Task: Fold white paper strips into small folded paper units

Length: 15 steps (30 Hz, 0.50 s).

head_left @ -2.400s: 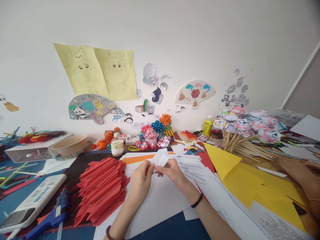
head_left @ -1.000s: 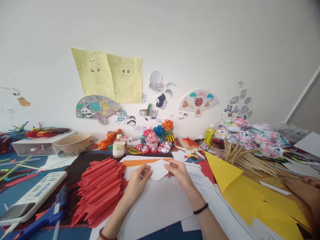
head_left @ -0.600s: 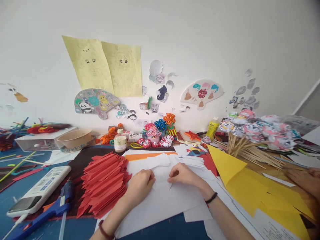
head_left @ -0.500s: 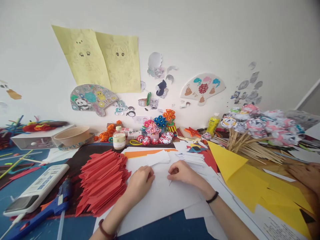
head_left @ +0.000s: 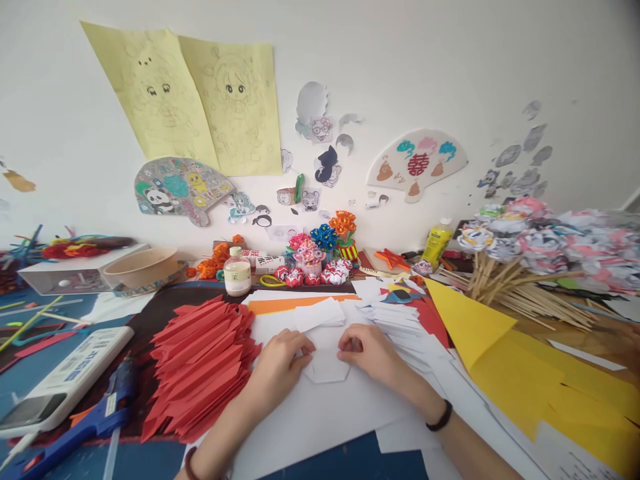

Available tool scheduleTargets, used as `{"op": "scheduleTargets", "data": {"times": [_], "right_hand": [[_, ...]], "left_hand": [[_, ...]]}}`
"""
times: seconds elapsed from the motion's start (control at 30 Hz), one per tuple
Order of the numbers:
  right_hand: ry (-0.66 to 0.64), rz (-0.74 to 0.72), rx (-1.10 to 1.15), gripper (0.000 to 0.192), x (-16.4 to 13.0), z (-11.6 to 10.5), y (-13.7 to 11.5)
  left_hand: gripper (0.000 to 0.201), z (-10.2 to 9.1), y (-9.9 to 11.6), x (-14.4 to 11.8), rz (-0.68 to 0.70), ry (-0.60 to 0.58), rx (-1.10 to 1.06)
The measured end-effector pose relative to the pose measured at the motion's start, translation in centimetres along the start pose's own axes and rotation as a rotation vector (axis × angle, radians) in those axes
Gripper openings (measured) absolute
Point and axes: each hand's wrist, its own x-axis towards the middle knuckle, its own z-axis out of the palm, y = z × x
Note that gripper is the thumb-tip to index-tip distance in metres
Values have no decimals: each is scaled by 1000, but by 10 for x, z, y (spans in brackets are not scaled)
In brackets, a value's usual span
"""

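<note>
Between my two hands is a small folded piece of white paper [head_left: 328,367], its lower corners slanted. My left hand [head_left: 287,360] pinches its left edge with thumb and fingertips. On the opposite edge, my right hand [head_left: 367,350] grips it the same way. The piece is over large white sheets [head_left: 320,427]. Just beyond my fingers lie small white paper slips [head_left: 320,313]. A pile of folded red paper strips [head_left: 205,360] is left of my left hand, and a stack of folded white strips [head_left: 397,327] sits right of my right hand.
Yellow paper [head_left: 510,360] spreads at the right, below paper flowers [head_left: 530,240] on sticks. A blue glue gun [head_left: 113,407] and a white device [head_left: 65,380] lie at the left. A small bottle [head_left: 237,272], a bowl [head_left: 143,265] and bead flowers [head_left: 324,241] stand along the wall.
The white paper between my hands now shows its broad face, where before it appeared nearly edge-on. The view has shifted slightly. Another person's hand at the right edge has mostly gone out of sight.
</note>
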Motion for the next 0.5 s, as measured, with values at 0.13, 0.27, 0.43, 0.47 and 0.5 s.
{"op": "scheduleTargets", "data": {"times": [0.13,0.27,0.43,0.47,0.5], "right_hand": [[12,-32,-16,3,-1,1,1],[-37,-9,28,4,-1,-3,3],[-52,-11,-9,8,-3,-4,4],[-47,-13,-26,7,-4,-3,3],[-45,-13,-38,5,-4,-3,3]], "left_hand": [[17,-1,0,-3,14,8,21],[15,1,2,-6,-1,15,83],[16,3,2,-9,23,21,169],[17,4,2,-10,44,29,180],[19,4,1,-10,75,39,192]]}}
